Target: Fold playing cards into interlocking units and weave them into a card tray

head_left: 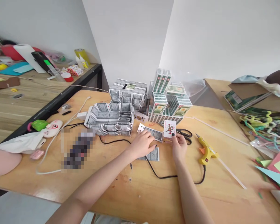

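Note:
My left hand (pixel 143 143) has its fingers bent over a strip of joined playing cards (pixel 155 133), gripping its left part. The thumb reaches along the near side. Between thumb and fingers, my right hand (pixel 179 147) holds a joker card (pixel 169 128) upright at the strip's right end. Whether the joker is attached to the strip, I cannot tell. More face-down cards (pixel 154 154) lie just below my left hand. Behind it stands an open box shape built of cards (pixel 109 118). Black-handled scissors (pixel 185 135) lie beyond my right hand.
A yellow glue gun (pixel 206 151) lies at right, its black cord (pixel 163 177) crossing the table. Card packs (pixel 170 105) are stacked at the back, near another card structure (pixel 128 91). A white cable (pixel 49 152) runs along the left. Colored paper (pixel 276 168) sits far right.

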The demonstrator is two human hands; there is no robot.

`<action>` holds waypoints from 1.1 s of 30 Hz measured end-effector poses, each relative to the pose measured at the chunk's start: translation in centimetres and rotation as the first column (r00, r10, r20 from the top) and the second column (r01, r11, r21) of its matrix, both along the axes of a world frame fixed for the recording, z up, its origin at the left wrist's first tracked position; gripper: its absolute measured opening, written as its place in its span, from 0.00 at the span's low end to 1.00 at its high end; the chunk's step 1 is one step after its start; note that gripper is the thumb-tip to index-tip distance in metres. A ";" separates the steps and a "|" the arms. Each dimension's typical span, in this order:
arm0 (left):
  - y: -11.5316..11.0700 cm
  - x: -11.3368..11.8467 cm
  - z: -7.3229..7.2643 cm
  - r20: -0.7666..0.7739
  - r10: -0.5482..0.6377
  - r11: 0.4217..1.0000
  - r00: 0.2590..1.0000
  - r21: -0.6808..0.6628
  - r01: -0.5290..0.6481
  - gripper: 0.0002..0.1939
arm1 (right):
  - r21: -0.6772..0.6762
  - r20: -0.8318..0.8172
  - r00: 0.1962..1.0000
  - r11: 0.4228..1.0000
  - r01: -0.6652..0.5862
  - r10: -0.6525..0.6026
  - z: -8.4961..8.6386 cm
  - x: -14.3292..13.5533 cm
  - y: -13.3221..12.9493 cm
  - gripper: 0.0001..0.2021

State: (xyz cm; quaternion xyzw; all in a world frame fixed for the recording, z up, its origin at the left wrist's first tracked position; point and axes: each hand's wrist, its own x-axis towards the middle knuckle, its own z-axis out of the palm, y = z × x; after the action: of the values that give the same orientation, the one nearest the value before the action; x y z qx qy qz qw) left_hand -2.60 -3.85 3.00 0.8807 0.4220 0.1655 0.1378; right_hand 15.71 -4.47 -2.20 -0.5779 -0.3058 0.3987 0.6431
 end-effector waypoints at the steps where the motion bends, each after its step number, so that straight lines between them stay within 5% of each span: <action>1: -0.6 -0.6 0.1 0.003 -0.008 1.000 1.000 -0.013 0.008 0.10 | -0.003 -0.021 1.000 1.000 -0.008 0.008 -0.2 0.1 0.0 0.16; 10: -3.4 -4.1 -1.6 0.082 0.049 0.980 0.995 -0.198 -0.032 0.25 | 0.005 -0.050 0.998 1.000 0.027 -0.026 -1.1 0.3 0.7 0.19; 16: -3.7 -3.7 -2.0 0.111 0.026 0.972 0.993 -0.235 0.001 0.21 | 0.009 -0.023 1.000 1.000 0.015 -0.015 -1.1 0.2 0.9 0.20; 26: -3.6 -2.9 -1.1 0.181 0.230 0.906 0.956 -0.398 -0.143 0.13 | 0.084 -0.086 0.994 0.994 0.076 -0.068 -1.0 0.3 0.8 0.15; 33: -1.3 -2.3 -0.3 0.452 0.337 0.858 0.826 -0.509 -0.071 0.06 | 0.126 -0.231 0.972 0.989 0.073 -0.042 -1.0 0.2 0.9 0.15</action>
State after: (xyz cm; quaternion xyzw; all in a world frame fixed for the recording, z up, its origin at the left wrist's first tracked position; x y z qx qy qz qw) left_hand -4.88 -5.15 2.70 0.6884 0.4896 0.3068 0.4384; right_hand 15.92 -3.59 -3.17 -0.4927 -0.2392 0.4221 0.7224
